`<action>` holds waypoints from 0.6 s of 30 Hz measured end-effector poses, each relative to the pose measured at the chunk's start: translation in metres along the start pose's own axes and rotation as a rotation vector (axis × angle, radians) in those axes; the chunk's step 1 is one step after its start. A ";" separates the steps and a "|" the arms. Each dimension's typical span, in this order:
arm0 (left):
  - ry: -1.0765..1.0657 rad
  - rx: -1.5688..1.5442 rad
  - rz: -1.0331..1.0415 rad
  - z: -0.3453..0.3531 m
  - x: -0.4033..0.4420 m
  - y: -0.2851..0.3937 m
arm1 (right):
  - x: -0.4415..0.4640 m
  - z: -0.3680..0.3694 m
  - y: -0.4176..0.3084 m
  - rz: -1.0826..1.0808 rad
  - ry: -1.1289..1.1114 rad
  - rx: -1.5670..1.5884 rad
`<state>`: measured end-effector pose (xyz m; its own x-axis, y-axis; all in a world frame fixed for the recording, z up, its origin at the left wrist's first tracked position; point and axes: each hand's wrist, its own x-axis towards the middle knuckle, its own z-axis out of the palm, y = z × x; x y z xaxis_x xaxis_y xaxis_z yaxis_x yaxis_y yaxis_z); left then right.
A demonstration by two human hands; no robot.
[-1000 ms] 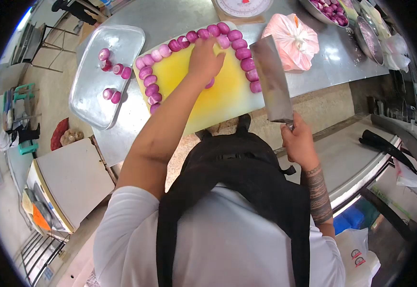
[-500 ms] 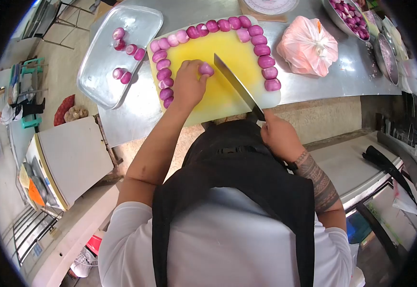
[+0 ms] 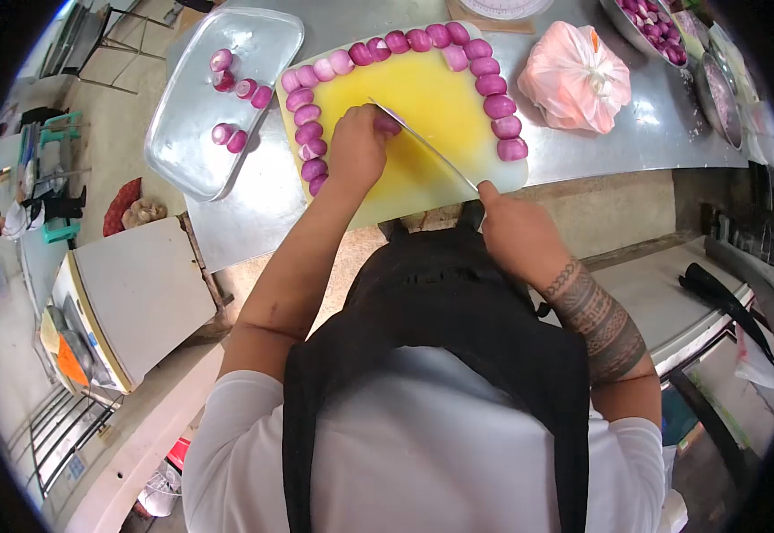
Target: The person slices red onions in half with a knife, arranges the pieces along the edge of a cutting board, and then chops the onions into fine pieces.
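My left hand is closed on a red onion over the yellow cutting board; the fingers cover much of the onion. In my right hand is the handle of a knife, hidden by the fingers. The knife's blade slants up and left, edge-on, its tip beyond the left fingers, and it lies over or against the onion; I cannot tell whether it has cut in. A row of peeled red onions lines the left, far and right edges of the board.
Left of the board, a metal tray holds several red onions. At right are a tied plastic bag, a bowl of onions and another metal bowl. A round dial scale stands at the far edge. Far left, a person is visible.
The knife has swung left and turned edge-on, its blade now at the onion by my left fingers. My right hand has moved slightly up and left. The left hand stays nearly in place.
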<state>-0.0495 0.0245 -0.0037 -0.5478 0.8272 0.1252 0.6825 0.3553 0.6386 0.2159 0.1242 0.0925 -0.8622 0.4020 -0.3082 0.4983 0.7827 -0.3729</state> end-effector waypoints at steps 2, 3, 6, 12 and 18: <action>0.017 -0.003 -0.034 0.000 -0.002 0.003 | -0.006 -0.003 -0.008 -0.012 0.033 -0.006; 0.039 -0.007 -0.068 0.003 -0.002 0.002 | -0.007 0.001 -0.009 -0.012 0.043 -0.010; 0.058 -0.055 -0.072 0.009 -0.008 -0.004 | -0.004 0.018 -0.003 0.005 0.011 -0.003; 0.037 -0.076 -0.156 0.007 -0.006 -0.004 | -0.007 -0.003 -0.017 -0.041 0.082 -0.031; 0.090 0.007 -0.125 0.016 -0.007 -0.025 | 0.000 0.014 -0.008 -0.042 0.063 -0.023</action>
<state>-0.0550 0.0167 -0.0323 -0.6697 0.7341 0.1123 0.6092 0.4566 0.6484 0.2135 0.1111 0.0829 -0.8866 0.3972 -0.2370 0.4600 0.8100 -0.3637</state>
